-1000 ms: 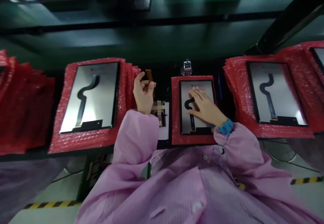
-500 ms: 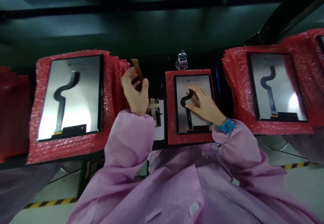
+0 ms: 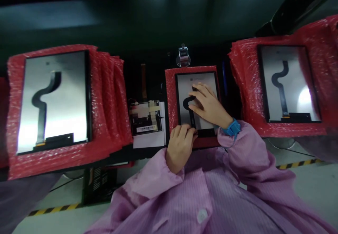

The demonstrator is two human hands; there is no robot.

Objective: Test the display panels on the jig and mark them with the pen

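Observation:
A display panel [image 3: 206, 122] lies silvery back up on a sheet of red bubble wrap [image 3: 172, 94] before me. Across its back runs a black, S-bent flex cable [image 3: 187, 103]. My right hand [image 3: 210, 105], with a blue band at the wrist, rests over the cable's upper end, fingers spread and thumb near the bend. At the panel's lower left corner, my left hand [image 3: 181, 146] has its fingers together and curled over the edge, tips by the cable's foot. Its thumb is mostly hidden.
Left and right stand stacks of red bubble wrap, topped by a left panel [image 3: 67, 96] and a right panel [image 3: 293, 82]. A brown strip [image 3: 143, 80], a circuit assembly with a label [image 3: 142, 119] on white paper [image 3: 149, 140], and a metal tally counter [image 3: 183, 56] lie near the middle.
My left hand has let go of the brown strip, now lying on the table, and moved right and down to the panel's lower left corner. My right hand's fingers have spread over the cable.

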